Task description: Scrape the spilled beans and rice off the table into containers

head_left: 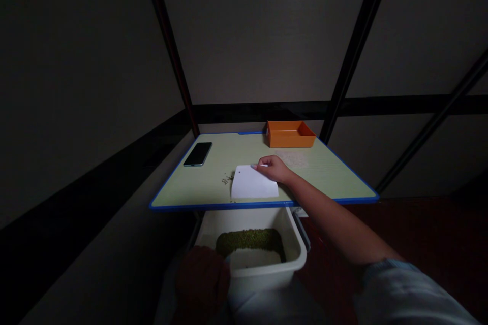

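My right hand [273,168] pinches the far edge of a white sheet of paper or card [254,184], which lies at the front of the small table. One dark speck rests on the sheet near its far left corner. Small dark grains [227,179] are scattered just left of it. Below the table edge, a white plastic tub [263,270] holds a heap of small olive-green grains [249,237] along its far side. My left hand [203,275], in deep shadow, is closed on the tub's near left rim, with the thumb inside.
An orange open box [290,134] stands at the table's back right. In front of it lies a patch of pale grains [293,159]. A phone [198,154] lies at the left. The table [328,183] has a blue edge and backs onto a panelled wall [259,35].
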A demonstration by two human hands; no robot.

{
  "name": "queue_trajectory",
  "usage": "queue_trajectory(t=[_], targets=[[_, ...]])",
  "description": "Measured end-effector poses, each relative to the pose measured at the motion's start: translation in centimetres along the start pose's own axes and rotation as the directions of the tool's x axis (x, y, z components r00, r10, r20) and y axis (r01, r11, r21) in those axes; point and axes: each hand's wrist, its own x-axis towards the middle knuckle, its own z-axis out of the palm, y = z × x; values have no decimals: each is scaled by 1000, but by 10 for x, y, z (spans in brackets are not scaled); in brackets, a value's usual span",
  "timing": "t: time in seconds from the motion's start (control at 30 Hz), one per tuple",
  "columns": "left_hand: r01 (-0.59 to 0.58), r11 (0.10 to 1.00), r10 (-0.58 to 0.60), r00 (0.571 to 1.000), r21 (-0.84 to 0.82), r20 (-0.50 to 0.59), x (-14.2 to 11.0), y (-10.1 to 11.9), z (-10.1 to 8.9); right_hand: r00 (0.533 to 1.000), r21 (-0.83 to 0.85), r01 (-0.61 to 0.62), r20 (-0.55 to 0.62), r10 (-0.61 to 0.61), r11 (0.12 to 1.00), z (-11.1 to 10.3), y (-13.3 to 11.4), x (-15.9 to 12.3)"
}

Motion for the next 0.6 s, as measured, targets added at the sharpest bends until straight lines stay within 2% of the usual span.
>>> queue_trajectory(t=[0.17,0.43,0.6], targets=[[4,1000,-4,1000,-3,7,0,-1,0,999,-6,-2,-36,2,1000,0,1,1],[12,1000,-12,1000,20,13,-2,-1,1,1000,-38,-2,-11,1,999,-1,-1,0],[27,999,-26,1000,-22,12,-5,-1,4,1000,-41,18,1,-18,999,0,-1,0]])
